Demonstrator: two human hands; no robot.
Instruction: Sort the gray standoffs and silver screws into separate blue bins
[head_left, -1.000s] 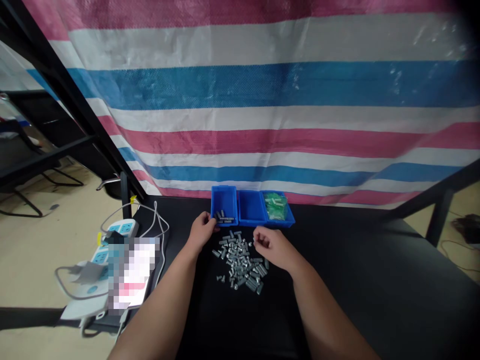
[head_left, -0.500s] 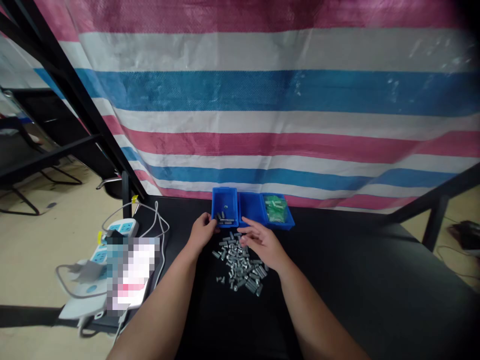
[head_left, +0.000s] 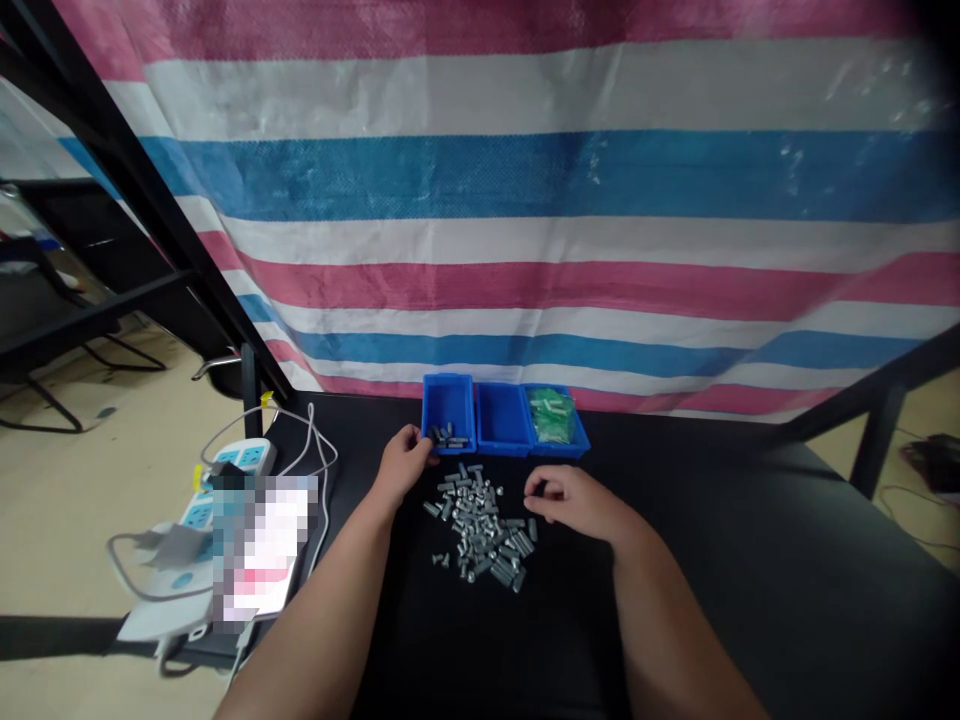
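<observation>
My left hand [head_left: 409, 460] pinches the near left corner of the left blue bin [head_left: 448, 400], which holds several small dark metal pieces. Right of the metal pile, my right hand [head_left: 566, 495] hovers with curled fingers parted from the thumb, nothing visible between them. The pile [head_left: 480, 525] of grey cylinders and shiny screws lies on the black table [head_left: 487, 650] in front of the bins. Beside the left bin is a middle blue bin [head_left: 502, 415] with nothing visible inside, then a right blue bin [head_left: 582, 446] containing a green bag [head_left: 552, 415].
A white power strip [head_left: 199, 515] with plugs and looping cables lies at the table's left, beside a pixelated bright device [head_left: 274, 545]. A striped sheet [head_left: 525, 180] hangs behind the table. Black frame bars [head_left: 840, 400] stand on both sides, and chairs are at the far left.
My right hand has moved right, away from the bins and the pile, and its fingers have curled. My left hand stays at the left bin.
</observation>
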